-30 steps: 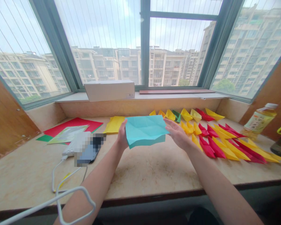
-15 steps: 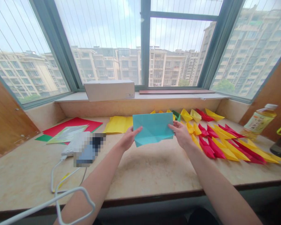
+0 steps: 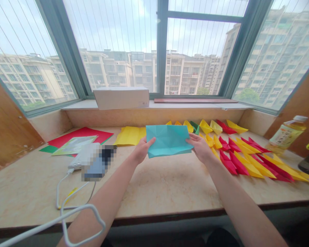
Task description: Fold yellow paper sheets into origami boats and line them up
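A sheet of turquoise paper, folded over and marked with creases, is held up above the table between my two hands. My left hand grips its left edge, thumb on the near face. At the right edge my right hand pinches it the same way. The fingers behind the paper are hidden. Just behind my left hand lies a creased yellow sheet. Several folded paper boats stand to the right, among them a red one and a yellow one.
Red paper and a clear packet lie at the left, near a white power bank and a phone. A white cable loops by my left forearm. A drink bottle stands far right; a white box rests on the sill.
The turquoise paper has shifted right and its upper layer now lies smoother over the lower one. Both hands have changed from flatter fingers to a thumb-on-top grip at the sides.
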Tool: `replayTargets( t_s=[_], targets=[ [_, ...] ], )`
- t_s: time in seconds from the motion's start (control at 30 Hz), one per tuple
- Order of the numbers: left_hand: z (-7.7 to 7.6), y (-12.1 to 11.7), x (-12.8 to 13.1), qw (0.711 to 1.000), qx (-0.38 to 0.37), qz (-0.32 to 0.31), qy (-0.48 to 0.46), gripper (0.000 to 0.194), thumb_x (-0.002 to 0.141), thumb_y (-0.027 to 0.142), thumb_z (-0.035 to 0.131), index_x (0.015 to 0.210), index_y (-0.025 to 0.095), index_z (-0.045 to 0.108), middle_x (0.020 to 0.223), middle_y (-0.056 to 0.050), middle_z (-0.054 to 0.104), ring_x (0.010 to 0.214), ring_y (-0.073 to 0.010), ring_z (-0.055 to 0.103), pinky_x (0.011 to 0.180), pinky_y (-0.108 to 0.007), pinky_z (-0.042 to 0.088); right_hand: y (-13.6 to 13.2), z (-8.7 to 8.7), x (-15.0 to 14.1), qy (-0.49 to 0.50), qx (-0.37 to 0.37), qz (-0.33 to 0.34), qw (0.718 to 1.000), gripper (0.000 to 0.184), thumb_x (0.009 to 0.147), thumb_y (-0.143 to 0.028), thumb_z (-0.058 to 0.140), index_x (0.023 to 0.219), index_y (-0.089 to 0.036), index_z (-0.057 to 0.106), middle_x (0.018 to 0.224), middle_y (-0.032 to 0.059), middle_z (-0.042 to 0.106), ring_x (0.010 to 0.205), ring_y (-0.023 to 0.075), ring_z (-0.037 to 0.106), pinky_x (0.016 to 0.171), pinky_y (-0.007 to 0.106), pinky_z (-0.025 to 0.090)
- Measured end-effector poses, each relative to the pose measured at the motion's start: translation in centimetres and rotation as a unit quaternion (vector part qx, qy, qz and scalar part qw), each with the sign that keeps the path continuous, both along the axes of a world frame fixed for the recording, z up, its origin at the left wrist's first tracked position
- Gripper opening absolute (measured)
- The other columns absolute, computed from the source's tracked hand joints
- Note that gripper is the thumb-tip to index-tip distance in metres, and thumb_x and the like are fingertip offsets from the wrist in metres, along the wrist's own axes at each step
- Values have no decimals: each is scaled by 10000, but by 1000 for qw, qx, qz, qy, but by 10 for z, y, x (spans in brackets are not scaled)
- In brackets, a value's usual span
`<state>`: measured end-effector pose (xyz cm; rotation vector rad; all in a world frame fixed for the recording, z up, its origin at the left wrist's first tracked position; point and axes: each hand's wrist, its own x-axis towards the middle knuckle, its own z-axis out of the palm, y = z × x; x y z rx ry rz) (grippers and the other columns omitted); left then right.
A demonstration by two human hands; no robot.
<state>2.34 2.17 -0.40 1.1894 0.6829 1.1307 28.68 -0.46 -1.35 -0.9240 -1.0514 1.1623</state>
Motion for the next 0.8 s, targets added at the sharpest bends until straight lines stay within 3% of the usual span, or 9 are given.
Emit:
replayTargets(
  t_s=[0.2,0.3,0.5,0.8],
  targets=[
    [2,0,0,1000,-4,9,-1,468,757,387,761,1138,135,661,1098,-137,725,1035,-293,679,934,-429,527,-3,0,-2,-131,59,0,990,334,708,-329,730,1036,-274,765,1175,33,716,1134,275,633,993,419,482],
    [1,0,-1,1000,9,3,5,495,757,401,762,1165,143,651,1132,-146,714,1071,-303,662,969,-442,503,-7,3,-7,-199,74,-7,977,314,728,-332,715,1034,-286,766,1209,21,700,1188,266,597,1044,411,440],
    [-3,-2,0,999,23,-24,13,528,775,396,749,1240,181,620,1233,-152,668,1106,-310,642,1009,-465,464,-11,6,-10,-205,56,-15,977,313,760,-321,682,1061,-282,757,1120,17,736,1048,255,658,958,416,488],
    [-6,2,-3,997,47,-18,64,428,762,418,743,1105,164,715,1031,-109,744,950,-305,681,865,-410,518,-12,9,-12,-175,57,-8,983,314,753,-349,691,1050,-271,760,1028,22,755,838,214,684,736,332,534]
  ],
)
